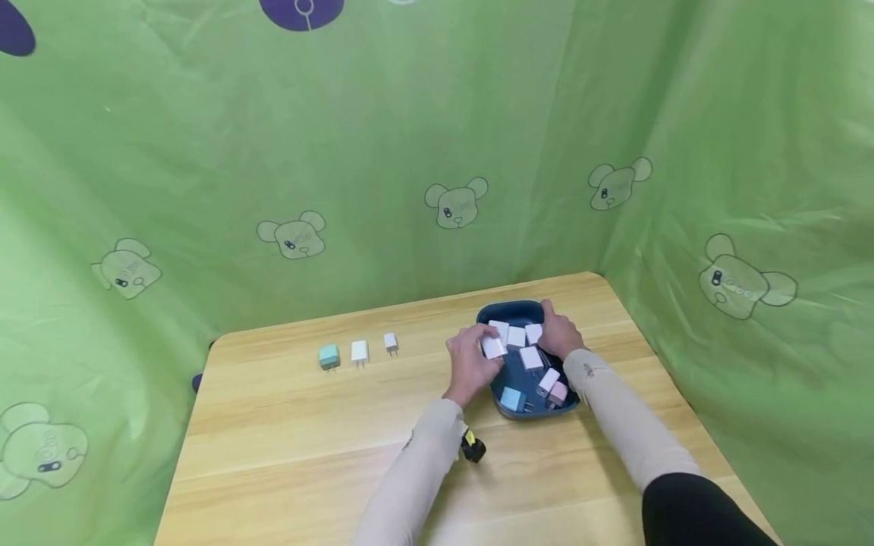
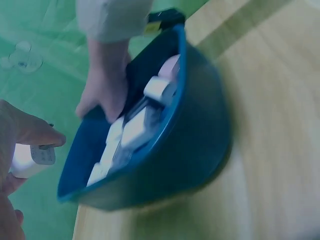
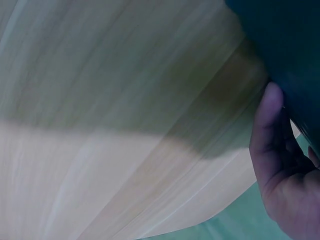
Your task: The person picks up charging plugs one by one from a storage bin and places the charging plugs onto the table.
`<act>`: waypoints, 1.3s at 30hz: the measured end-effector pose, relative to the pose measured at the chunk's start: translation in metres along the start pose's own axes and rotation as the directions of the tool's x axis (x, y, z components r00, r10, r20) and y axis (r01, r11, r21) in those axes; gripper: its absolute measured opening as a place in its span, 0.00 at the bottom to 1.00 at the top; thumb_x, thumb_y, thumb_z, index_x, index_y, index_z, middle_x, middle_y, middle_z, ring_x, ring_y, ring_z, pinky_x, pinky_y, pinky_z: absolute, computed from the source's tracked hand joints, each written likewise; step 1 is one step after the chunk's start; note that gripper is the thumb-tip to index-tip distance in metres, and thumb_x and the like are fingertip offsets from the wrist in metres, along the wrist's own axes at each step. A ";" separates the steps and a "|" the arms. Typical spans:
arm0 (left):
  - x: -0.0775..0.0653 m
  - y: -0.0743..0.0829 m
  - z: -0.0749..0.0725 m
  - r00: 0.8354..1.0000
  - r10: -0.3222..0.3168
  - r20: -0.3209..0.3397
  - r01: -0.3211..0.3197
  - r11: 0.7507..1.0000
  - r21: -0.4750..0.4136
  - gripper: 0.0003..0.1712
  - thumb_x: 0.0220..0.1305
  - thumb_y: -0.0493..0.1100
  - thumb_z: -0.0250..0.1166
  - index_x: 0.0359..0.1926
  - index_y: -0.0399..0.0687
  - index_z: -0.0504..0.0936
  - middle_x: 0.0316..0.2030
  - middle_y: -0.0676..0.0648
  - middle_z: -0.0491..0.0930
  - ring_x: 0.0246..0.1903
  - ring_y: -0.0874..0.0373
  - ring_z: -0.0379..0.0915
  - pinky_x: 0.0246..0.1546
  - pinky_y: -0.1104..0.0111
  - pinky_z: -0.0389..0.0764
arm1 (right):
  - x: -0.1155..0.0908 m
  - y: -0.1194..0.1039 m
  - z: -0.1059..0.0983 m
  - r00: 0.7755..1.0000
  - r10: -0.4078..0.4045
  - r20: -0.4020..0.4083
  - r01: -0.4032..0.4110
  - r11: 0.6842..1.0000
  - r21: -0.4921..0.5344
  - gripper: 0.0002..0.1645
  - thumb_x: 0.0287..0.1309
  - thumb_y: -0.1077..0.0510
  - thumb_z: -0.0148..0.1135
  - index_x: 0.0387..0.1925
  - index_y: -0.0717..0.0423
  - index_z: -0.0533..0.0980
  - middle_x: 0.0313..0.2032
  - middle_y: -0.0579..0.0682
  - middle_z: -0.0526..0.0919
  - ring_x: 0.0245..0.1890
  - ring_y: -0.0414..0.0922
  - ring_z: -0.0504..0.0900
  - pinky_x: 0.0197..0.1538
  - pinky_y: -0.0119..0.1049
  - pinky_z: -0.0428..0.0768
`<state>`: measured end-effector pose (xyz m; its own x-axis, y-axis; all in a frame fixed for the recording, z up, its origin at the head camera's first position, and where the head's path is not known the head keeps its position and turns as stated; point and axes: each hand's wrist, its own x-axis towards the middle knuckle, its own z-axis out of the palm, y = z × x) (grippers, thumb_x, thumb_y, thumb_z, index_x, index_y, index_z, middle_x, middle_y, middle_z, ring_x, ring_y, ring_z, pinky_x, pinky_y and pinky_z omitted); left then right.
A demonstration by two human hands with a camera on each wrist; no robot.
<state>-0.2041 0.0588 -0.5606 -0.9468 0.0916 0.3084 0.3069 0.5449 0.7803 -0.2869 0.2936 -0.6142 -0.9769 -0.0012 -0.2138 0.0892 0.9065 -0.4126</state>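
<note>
My left hand (image 1: 470, 365) pinches a white charger plug (image 1: 493, 347) over the left rim of a dark blue basin (image 1: 514, 309); the left wrist view shows this plug (image 2: 31, 159) between thumb and fingers, beside the basin. Gripping the basin's right rim is my right hand (image 1: 561, 334), and in the right wrist view its fingers (image 3: 270, 115) lie along the outer wall. Inside the basin are several white plugs (image 1: 530, 359), a light blue plug (image 1: 512, 399) with its prongs showing and a pink plug (image 1: 558, 393).
Left of the basin, a mint green plug (image 1: 329, 356), a white plug (image 1: 359, 351) and a smaller white plug (image 1: 390, 342) lie in a row on the wooden table (image 1: 307, 432). A green curtain (image 1: 382, 152) with bear prints surrounds the table's back and sides.
</note>
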 end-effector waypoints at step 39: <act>0.038 -0.098 -0.070 0.975 -0.037 0.219 -0.047 0.930 0.365 0.22 0.45 0.21 0.69 0.44 0.39 0.86 0.55 0.35 0.82 0.55 0.38 0.79 0.61 0.52 0.82 | -0.004 -0.015 -0.027 0.975 0.046 0.217 -0.046 0.999 -0.006 0.36 0.64 0.67 0.53 0.65 0.63 0.44 0.50 0.77 0.78 0.47 0.65 0.83 0.47 0.54 0.80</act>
<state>-0.2634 -0.0495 -0.5876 -0.9557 0.2519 0.1522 0.2943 0.8066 0.5126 -0.2897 0.2913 -0.5832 -0.9063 -0.0512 -0.4196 0.1327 0.9080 -0.3973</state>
